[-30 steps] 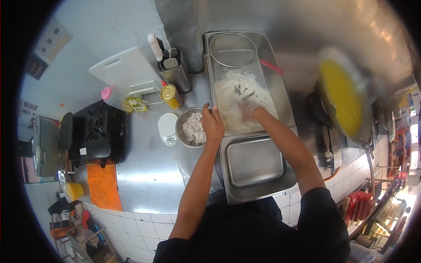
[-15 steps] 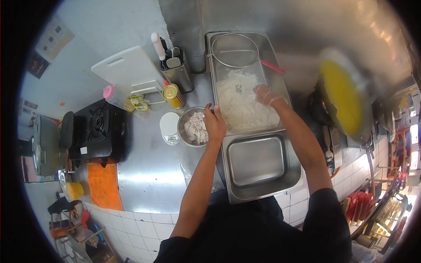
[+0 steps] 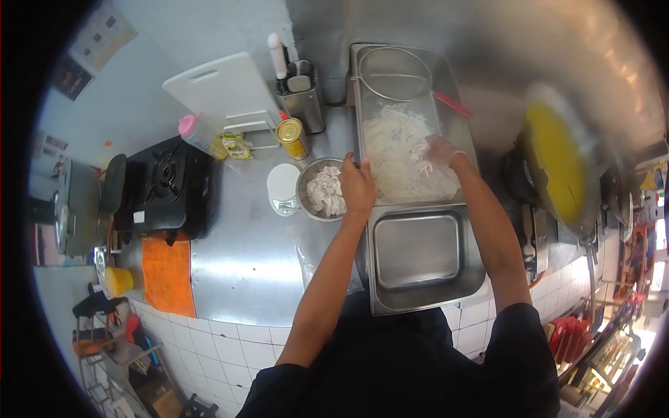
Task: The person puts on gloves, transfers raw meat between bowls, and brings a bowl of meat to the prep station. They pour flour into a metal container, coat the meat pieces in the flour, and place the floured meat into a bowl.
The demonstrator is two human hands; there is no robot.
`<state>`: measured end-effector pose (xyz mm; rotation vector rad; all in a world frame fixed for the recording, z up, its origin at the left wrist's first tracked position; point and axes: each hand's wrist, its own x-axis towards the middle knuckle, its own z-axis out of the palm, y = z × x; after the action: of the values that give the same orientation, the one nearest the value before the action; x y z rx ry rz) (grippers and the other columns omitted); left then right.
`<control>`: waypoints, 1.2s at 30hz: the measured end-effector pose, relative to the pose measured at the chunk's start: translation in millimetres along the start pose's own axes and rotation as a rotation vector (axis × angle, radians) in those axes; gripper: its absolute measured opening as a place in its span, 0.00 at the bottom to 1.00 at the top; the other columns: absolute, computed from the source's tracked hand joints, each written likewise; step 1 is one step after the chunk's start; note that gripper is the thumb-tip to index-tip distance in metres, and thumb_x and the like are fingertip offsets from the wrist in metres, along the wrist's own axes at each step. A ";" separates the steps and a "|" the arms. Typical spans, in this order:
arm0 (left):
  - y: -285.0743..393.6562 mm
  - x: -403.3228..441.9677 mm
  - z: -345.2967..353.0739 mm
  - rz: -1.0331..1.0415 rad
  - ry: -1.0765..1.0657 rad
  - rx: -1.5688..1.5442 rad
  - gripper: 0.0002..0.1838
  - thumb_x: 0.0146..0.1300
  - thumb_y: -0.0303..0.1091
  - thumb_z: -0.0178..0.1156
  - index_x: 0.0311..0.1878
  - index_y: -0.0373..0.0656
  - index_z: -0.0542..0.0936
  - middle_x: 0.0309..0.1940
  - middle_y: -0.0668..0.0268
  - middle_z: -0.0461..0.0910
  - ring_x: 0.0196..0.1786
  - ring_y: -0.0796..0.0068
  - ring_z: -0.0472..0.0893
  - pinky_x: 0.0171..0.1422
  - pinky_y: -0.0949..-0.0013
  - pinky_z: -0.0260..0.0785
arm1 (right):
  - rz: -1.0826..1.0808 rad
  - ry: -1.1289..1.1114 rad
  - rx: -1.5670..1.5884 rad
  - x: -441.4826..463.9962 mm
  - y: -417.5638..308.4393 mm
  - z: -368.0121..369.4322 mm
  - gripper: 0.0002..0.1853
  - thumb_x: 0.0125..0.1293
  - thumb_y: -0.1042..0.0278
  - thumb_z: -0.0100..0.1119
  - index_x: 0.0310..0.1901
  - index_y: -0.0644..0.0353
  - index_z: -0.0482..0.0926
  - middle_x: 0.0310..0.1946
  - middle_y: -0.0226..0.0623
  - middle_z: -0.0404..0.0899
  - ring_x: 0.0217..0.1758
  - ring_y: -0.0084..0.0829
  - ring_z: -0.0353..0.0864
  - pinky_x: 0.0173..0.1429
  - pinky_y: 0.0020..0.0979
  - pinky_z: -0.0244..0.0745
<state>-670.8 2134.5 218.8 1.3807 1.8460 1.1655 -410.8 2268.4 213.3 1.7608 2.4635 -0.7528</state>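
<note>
A small metal bowl holds flour-coated pieces that look like cut meat. My left hand grips the right side of its rim, next to the large tray. My right hand, in a clear plastic glove, is over the flour in the long metal tray. Its fingers are closed around white floured pieces, which stick out on the left. Across the tray's far end rests a round sieve with a red handle.
Nearest me is a bare metal pan. A white scale, a yellow can and a utensil holder stand left of the tray. On the right, a large pan of yellow oil; far left, a black stove.
The view has shifted, moving the counter slightly right and up in the picture. Floured pieces now show at my right fingers, lifted from the flour. My left hand stays at the bowl.
</note>
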 end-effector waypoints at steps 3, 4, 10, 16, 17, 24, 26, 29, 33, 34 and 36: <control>15.1 -31.6 -4.9 0.135 0.022 0.196 0.37 0.72 0.50 0.53 0.72 0.31 0.59 0.66 0.40 0.66 0.62 0.38 0.69 0.66 0.42 0.60 | -0.045 0.003 0.168 -6.7 -27.0 -17.4 0.20 0.55 0.67 0.62 0.48 0.70 0.80 0.45 0.56 0.83 0.50 0.51 0.82 0.58 0.42 0.75; 21.2 -49.2 -5.0 0.185 0.022 0.245 0.39 0.72 0.52 0.54 0.74 0.32 0.57 0.70 0.40 0.61 0.66 0.36 0.66 0.69 0.40 0.57 | -0.053 -0.003 0.205 -18.1 -45.8 -35.3 0.21 0.54 0.67 0.62 0.48 0.71 0.80 0.45 0.56 0.83 0.49 0.50 0.82 0.58 0.41 0.75; 49.1 -115.8 -9.5 0.325 -0.141 0.376 0.43 0.70 0.58 0.51 0.75 0.32 0.56 0.75 0.39 0.53 0.76 0.32 0.52 0.76 0.33 0.43 | -0.377 -0.081 0.285 -36.1 -166.7 -95.8 0.19 0.60 0.68 0.60 0.52 0.67 0.80 0.55 0.48 0.80 0.58 0.46 0.78 0.63 0.38 0.72; 42.7 -120.9 -6.4 0.302 -0.272 0.477 0.40 0.68 0.53 0.55 0.74 0.34 0.60 0.75 0.43 0.56 0.77 0.36 0.52 0.76 0.33 0.40 | -0.472 -0.277 0.044 32.1 -241.5 16.8 0.18 0.60 0.66 0.61 0.51 0.61 0.84 0.47 0.51 0.84 0.46 0.39 0.85 0.55 0.37 0.79; 43.7 -117.7 -8.7 0.361 -0.263 0.461 0.39 0.68 0.53 0.55 0.73 0.34 0.61 0.74 0.44 0.57 0.77 0.37 0.52 0.77 0.34 0.41 | -0.436 -0.329 -0.117 23.9 -266.9 23.7 0.18 0.59 0.66 0.62 0.51 0.60 0.84 0.45 0.50 0.85 0.45 0.41 0.86 0.54 0.39 0.79; 26.8 -94.1 -17.2 0.379 -0.364 0.314 0.33 0.68 0.44 0.57 0.69 0.32 0.65 0.69 0.40 0.63 0.75 0.36 0.56 0.76 0.38 0.46 | -0.207 -0.333 -0.199 37.3 -286.6 80.7 0.14 0.55 0.63 0.66 0.43 0.55 0.88 0.46 0.45 0.85 0.48 0.42 0.86 0.53 0.39 0.80; 18.6 -85.3 -18.2 0.332 -0.372 0.324 0.32 0.70 0.43 0.56 0.69 0.32 0.64 0.68 0.39 0.62 0.74 0.35 0.57 0.75 0.38 0.49 | -0.376 -0.364 -0.177 20.0 -280.0 13.9 0.14 0.56 0.65 0.65 0.44 0.57 0.87 0.45 0.43 0.86 0.49 0.45 0.86 0.54 0.41 0.80; 18.3 -72.2 -19.2 0.343 -0.120 0.214 0.30 0.72 0.42 0.53 0.70 0.32 0.63 0.69 0.38 0.61 0.73 0.33 0.58 0.74 0.38 0.52 | -0.425 -0.326 -0.115 -1.1 -244.8 -74.6 0.22 0.64 0.60 0.61 0.60 0.52 0.81 0.53 0.39 0.83 0.49 0.38 0.85 0.54 0.37 0.82; 18.5 -65.4 -17.6 0.313 -0.055 0.142 0.28 0.73 0.40 0.52 0.70 0.33 0.62 0.69 0.38 0.60 0.72 0.31 0.59 0.74 0.39 0.54 | -0.041 -0.206 0.048 29.4 -116.1 -97.5 0.21 0.54 0.60 0.64 0.47 0.66 0.83 0.49 0.54 0.83 0.53 0.47 0.84 0.59 0.45 0.76; 18.5 -65.4 -16.9 0.309 -0.055 0.147 0.28 0.73 0.40 0.52 0.70 0.33 0.62 0.70 0.38 0.60 0.72 0.31 0.59 0.74 0.39 0.53 | 0.182 -0.204 -0.003 31.6 -94.2 -99.2 0.21 0.56 0.62 0.62 0.48 0.68 0.83 0.50 0.57 0.82 0.55 0.48 0.83 0.60 0.45 0.76; 16.4 -65.5 -15.9 0.311 -0.054 0.161 0.28 0.73 0.40 0.52 0.70 0.33 0.62 0.70 0.38 0.59 0.71 0.30 0.59 0.74 0.39 0.53 | 0.233 -0.121 -0.198 33.9 -54.6 -87.0 0.20 0.58 0.63 0.57 0.48 0.68 0.83 0.51 0.59 0.81 0.57 0.49 0.82 0.61 0.45 0.76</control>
<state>-655.3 2069.1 236.3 1.8234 1.7620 1.1318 -449.8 2319.2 300.5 1.8262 2.1260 -0.5565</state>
